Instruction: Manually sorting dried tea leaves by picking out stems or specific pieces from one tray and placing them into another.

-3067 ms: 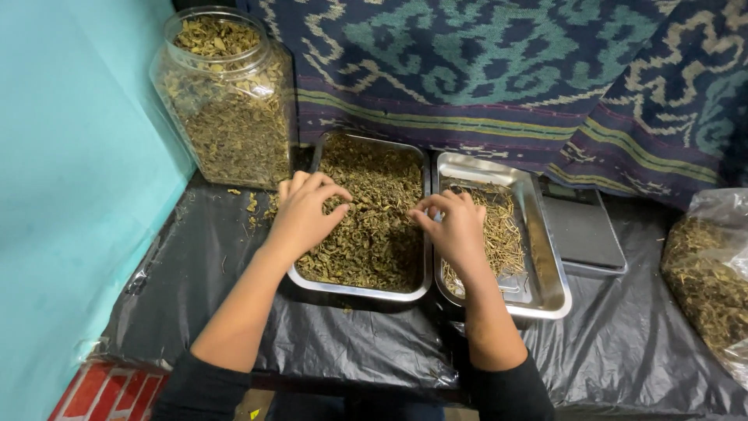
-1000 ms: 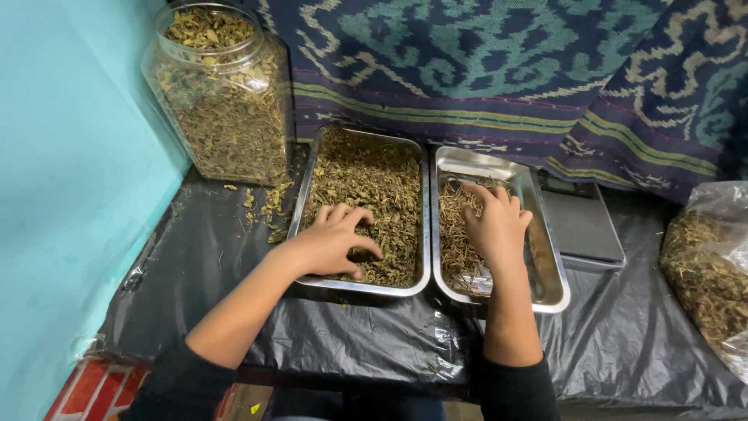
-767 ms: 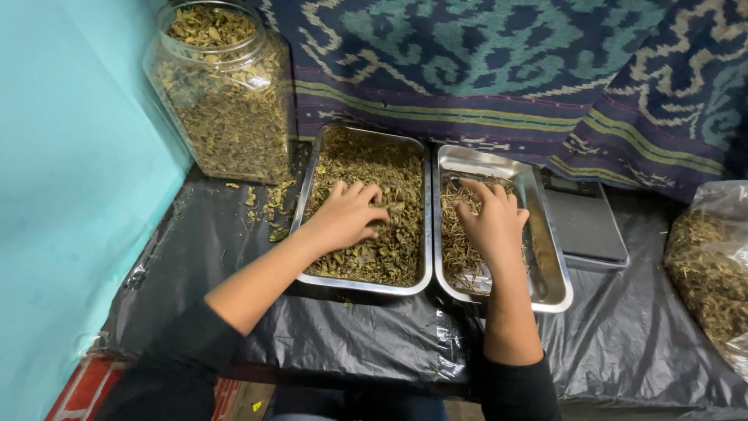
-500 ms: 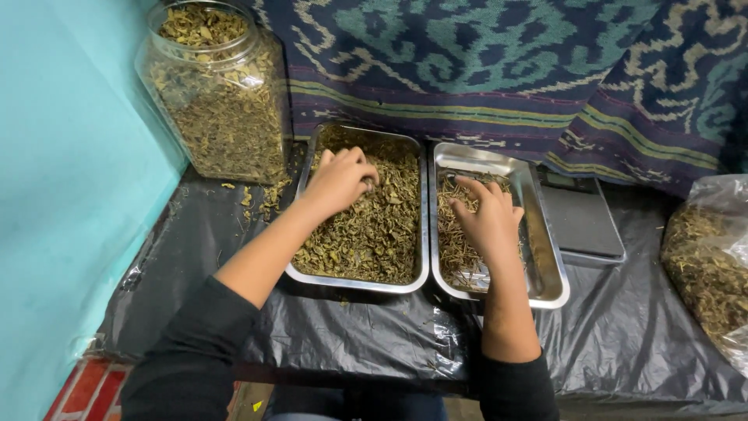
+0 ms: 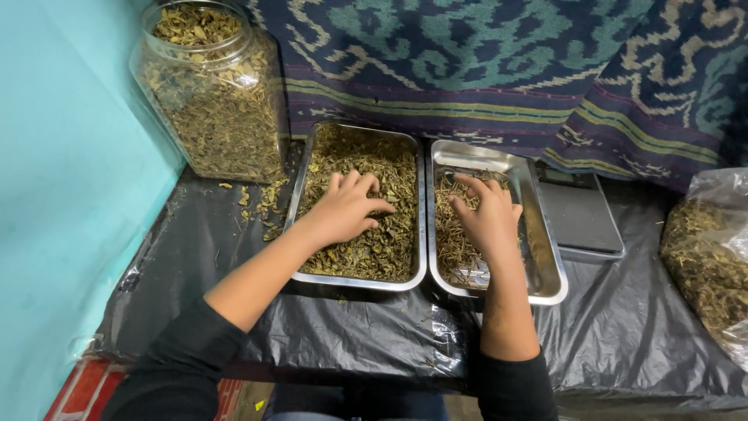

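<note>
Two steel trays sit side by side on black plastic sheeting. The left tray (image 5: 421, 234) is heaped with dried green-brown leaves and stems (image 5: 382, 249). My left hand (image 5: 347, 209) rests palm down in that heap, fingers spread and slightly curled. The right tray (image 5: 550, 273) holds a thinner layer of dried stems (image 5: 456, 242) along its left side. My right hand (image 5: 489, 214) lies flat on those stems, fingers apart. Neither hand visibly grips anything.
A big clear plastic jar (image 5: 214, 93) of the same dried leaves stands at the back left by the turquoise wall (image 5: 70, 195). Loose leaves (image 5: 261, 204) lie beside it. A dark flat scale (image 5: 580, 214) sits right of the trays, a clear bag of herbs (image 5: 705, 261) far right. Patterned cloth (image 5: 483, 62) hangs behind.
My left hand slid from the near edge of the left tray up into the middle of the heap. My right hand stayed on the stems in the right tray, shifting only slightly.
</note>
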